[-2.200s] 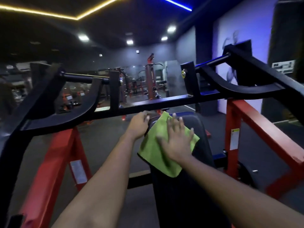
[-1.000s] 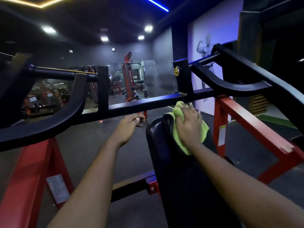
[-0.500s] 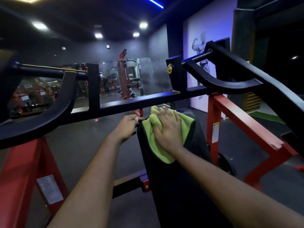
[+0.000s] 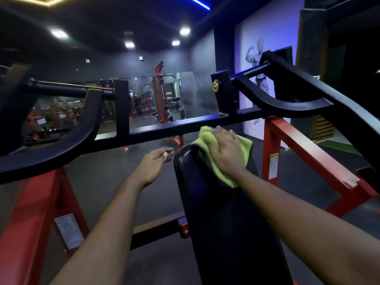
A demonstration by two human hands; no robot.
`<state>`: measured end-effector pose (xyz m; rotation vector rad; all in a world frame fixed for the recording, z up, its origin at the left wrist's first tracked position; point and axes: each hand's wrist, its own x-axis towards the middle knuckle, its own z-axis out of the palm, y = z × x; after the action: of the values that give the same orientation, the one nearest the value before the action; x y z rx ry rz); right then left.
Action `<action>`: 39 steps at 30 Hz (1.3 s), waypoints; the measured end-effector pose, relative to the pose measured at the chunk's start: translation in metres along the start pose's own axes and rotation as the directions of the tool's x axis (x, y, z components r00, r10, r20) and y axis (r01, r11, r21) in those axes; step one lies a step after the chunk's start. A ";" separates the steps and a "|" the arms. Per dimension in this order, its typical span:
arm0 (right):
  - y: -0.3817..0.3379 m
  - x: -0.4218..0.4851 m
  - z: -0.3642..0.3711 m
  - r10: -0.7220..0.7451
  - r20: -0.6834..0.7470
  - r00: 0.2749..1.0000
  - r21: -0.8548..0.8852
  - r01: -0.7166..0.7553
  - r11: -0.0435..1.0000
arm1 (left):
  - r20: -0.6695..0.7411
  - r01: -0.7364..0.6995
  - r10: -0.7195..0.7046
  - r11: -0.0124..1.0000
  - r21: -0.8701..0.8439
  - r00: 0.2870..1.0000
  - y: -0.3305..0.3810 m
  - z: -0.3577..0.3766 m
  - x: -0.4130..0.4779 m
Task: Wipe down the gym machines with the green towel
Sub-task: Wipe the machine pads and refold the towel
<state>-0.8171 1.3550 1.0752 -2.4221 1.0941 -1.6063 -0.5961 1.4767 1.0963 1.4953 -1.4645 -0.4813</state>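
Note:
The green towel (image 4: 206, 138) lies bunched over the top right of the machine's black padded backrest (image 4: 216, 219). My right hand (image 4: 226, 150) lies on top of it with fingers spread fairly flat, pressing it onto the pad. Left of the pad's upper edge, my left hand (image 4: 154, 163) hangs in the air with fingers loosely curled; it holds nothing and I cannot tell if the fingertips touch the pad. The pad's glossy top left corner is bare.
A black crossbar (image 4: 185, 125) runs just beyond the pad, with curved black lever arms (image 4: 287, 103) on both sides. Red frame legs stand at left (image 4: 30, 212) and right (image 4: 308, 153). Other machines stand in the dim background, and a wall mural is at right.
My right hand has slid the towel from the pad's top middle toward its right side. My left hand has let go of the pad's top left edge and now hovers beside it.

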 end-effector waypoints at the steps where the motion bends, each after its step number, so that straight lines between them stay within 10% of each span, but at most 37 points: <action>1: -0.004 0.006 0.000 0.147 -0.044 0.988 0.005 -0.147 0.989 | -0.037 -0.007 0.008 1.000 0.010 0.999 -0.004 -0.003 -0.003; 3: -0.039 0.008 0.017 0.235 -0.091 0.968 0.009 -0.235 0.972 | -0.092 -0.016 0.018 1.000 0.024 0.996 -0.009 -0.008 -0.006; 6: -0.069 -0.029 0.037 -0.209 0.048 0.977 -0.022 0.210 0.977 | -0.148 -0.024 0.026 1.000 0.017 0.989 -0.005 -0.013 -0.006; 10: -0.038 -0.057 0.025 -0.526 0.306 0.794 -0.031 0.560 0.828 | -0.161 -0.042 0.046 0.999 0.029 0.986 0.002 -0.011 -0.006; 12: -0.026 -0.035 0.020 -0.510 0.278 0.814 -0.037 0.540 0.841 | -0.157 -0.042 0.048 0.998 0.040 0.986 0.002 -0.009 -0.008; 16: -0.051 -0.017 0.023 -0.030 0.010 1.000 -0.010 0.030 1.000 | -0.168 -0.045 0.056 0.997 0.068 0.984 0.003 -0.006 -0.008; 22: -0.025 -0.036 0.016 -0.463 0.239 0.854 0.009 0.474 0.880 | -0.142 -0.083 0.097 0.991 0.104 0.985 0.009 0.006 -0.003; 29: 0.013 0.003 0.000 0.186 -0.094 0.978 0.003 -0.187 0.982 | -0.042 -0.103 0.112 0.980 0.172 0.993 0.022 0.014 -0.006; 32: 0.019 -0.005 0.000 0.447 -0.177 0.877 0.043 -0.447 0.893 | -0.013 -0.094 0.098 0.978 0.186 0.995 0.025 0.019 -0.005; 37: 0.041 -0.029 -0.011 0.844 -0.188 0.502 0.255 -0.805 0.535 | -0.052 0.004 0.000 0.998 0.070 0.999 0.025 0.025 0.000; 39: 0.041 -0.019 -0.014 0.828 -0.145 0.542 0.280 -0.780 0.560 | -0.065 0.028 -0.025 0.999 0.047 0.998 0.027 0.028 0.002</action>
<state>-0.8546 1.3397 1.0500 -1.2062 1.6684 -1.5503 -0.6331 1.4699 1.1054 1.5555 -1.4161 -0.4132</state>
